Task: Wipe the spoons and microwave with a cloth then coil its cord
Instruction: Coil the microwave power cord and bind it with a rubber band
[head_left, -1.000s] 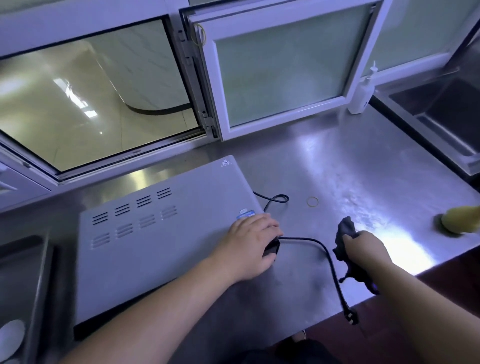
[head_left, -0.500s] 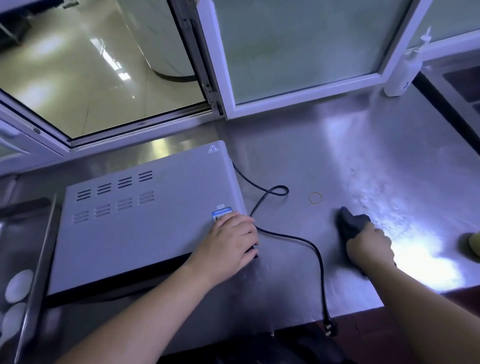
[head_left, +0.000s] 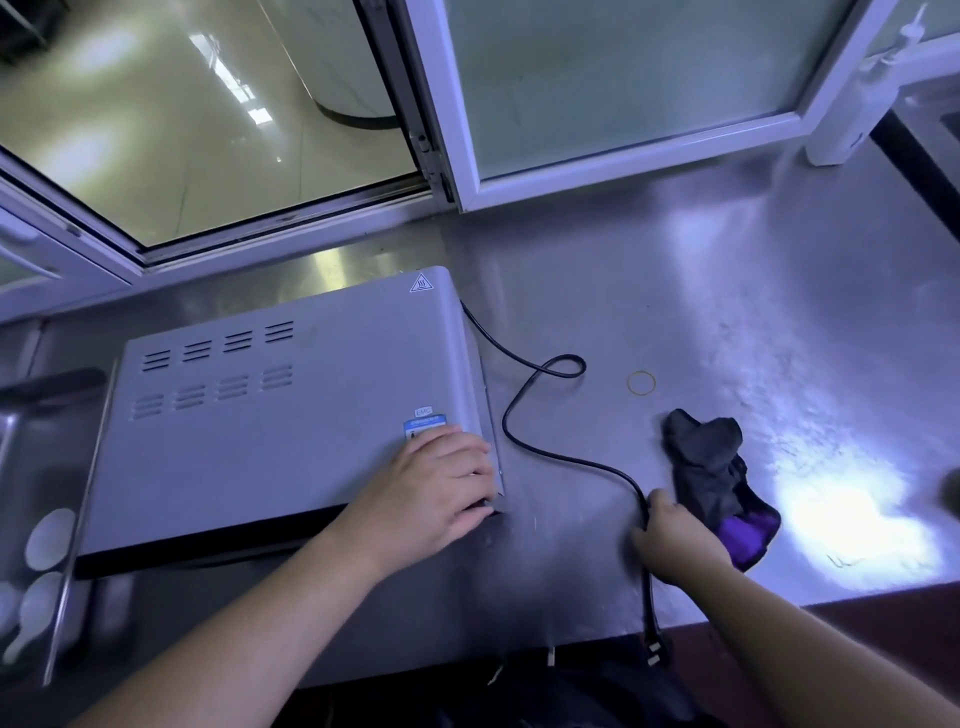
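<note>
A grey microwave (head_left: 270, 415) stands on the steel counter (head_left: 675, 312). My left hand (head_left: 436, 488) rests flat on its near right corner, fingers over the edge. Its black cord (head_left: 540, 374) runs from the back right corner, loops, and trails to the counter's front edge, where the plug (head_left: 655, 647) hangs. My right hand (head_left: 670, 535) grips the cord near the front. A dark cloth (head_left: 711, 467) with a purple side lies loose on the counter just right of that hand. White spoons (head_left: 47, 535) lie in a steel tray at the far left.
A yellow rubber band (head_left: 641, 382) lies on the counter behind the cloth. An open window frame (head_left: 571, 176) stands along the back edge, with a white bottle (head_left: 852, 109) at the back right. A sink edge (head_left: 930, 130) shows at the far right.
My right hand has let go of the cloth, which now lies on the counter, and has moved left to take hold of the cord. My left hand stays on the microwave's corner.
</note>
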